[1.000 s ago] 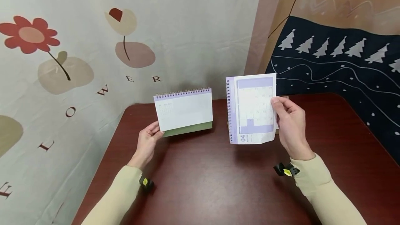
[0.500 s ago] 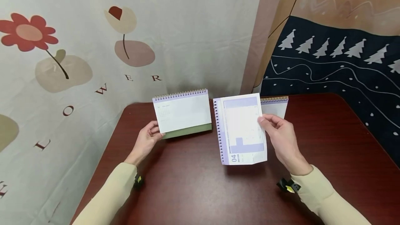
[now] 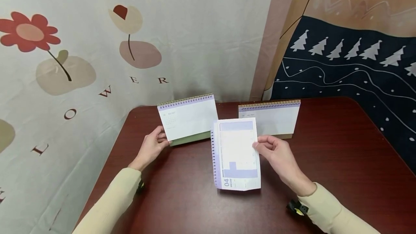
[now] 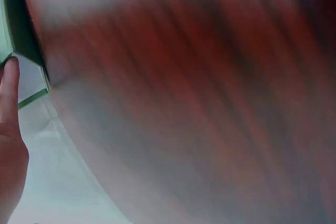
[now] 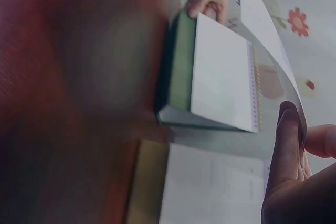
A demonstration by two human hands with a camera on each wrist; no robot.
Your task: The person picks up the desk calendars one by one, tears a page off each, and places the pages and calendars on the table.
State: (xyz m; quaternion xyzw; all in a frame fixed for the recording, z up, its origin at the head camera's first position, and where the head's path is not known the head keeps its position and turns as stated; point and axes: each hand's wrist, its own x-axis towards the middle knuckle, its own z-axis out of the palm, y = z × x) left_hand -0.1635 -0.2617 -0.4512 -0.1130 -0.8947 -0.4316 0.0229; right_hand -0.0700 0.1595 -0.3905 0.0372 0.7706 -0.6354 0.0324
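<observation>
My right hand pinches the right edge of a loose spiral-bound calendar pad, thumb in front. The pad hangs upright above the table, its coil on the left and "04" printed sideways at the bottom. My left hand grips the lower left corner of a desk calendar with a green base, which stands tilted at the back left. In the left wrist view a finger lies along that green base. The right wrist view shows the held pad edge-on, between thumb and fingers.
A second desk calendar with a tan base stands at the back right, partly behind the pad. Everything is on a dark red wooden table. Printed cloth hangs behind the table's far edge.
My right hand has brought the calendar pad down and left, toward me, uncovering the tan-based calendar. The green-based calendar has turned slightly, with my left hand still on its corner.
</observation>
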